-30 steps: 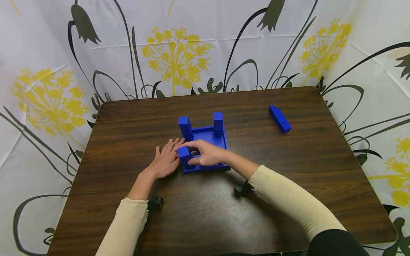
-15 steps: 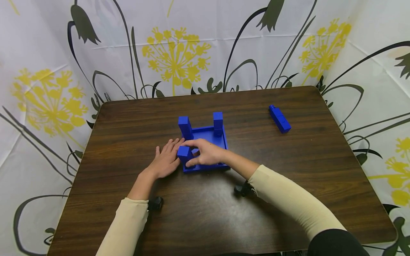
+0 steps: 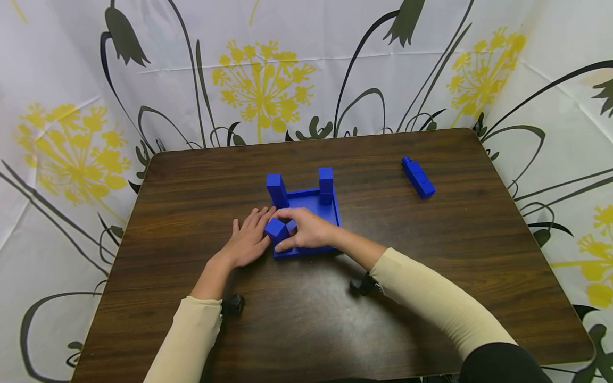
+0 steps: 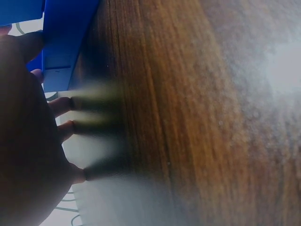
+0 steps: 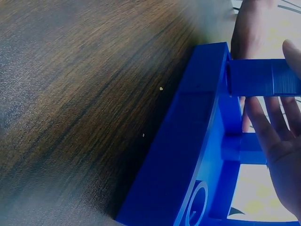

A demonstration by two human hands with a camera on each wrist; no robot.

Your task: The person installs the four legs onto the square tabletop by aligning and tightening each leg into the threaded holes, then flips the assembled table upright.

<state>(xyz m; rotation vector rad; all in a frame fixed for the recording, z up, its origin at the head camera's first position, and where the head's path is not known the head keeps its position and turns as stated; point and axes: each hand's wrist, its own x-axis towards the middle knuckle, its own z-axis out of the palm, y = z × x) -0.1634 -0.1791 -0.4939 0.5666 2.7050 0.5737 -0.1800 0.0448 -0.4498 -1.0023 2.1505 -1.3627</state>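
A square blue tabletop (image 3: 313,201) with a raised rim lies underside up on the wooden table. My right hand (image 3: 308,230) pinches a square-sided blue leg (image 3: 275,227) between thumb and fingers, at the near left corner. That leg stands upright in the corner, turned at an angle to the rim. My left hand (image 3: 246,238) lies flat beside the left rim, fingers straight, fingertips right at the blue side. Two more legs stand upright at the far corners, a left one (image 3: 276,186) and a right one (image 3: 326,183). In the right wrist view, a round socket (image 5: 196,207) shows inside the near right corner.
A loose blue leg (image 3: 419,178) with a narrow round end lies at the back right of the brown wooden table (image 3: 373,330). Flower-patterned cloth (image 3: 354,69) hangs behind the table and along its sides.
The near left leg has rotated about its upright axis, so its top now sits askew to the rim. My right thumb has shifted slightly left with it. The left hand has stayed in place.
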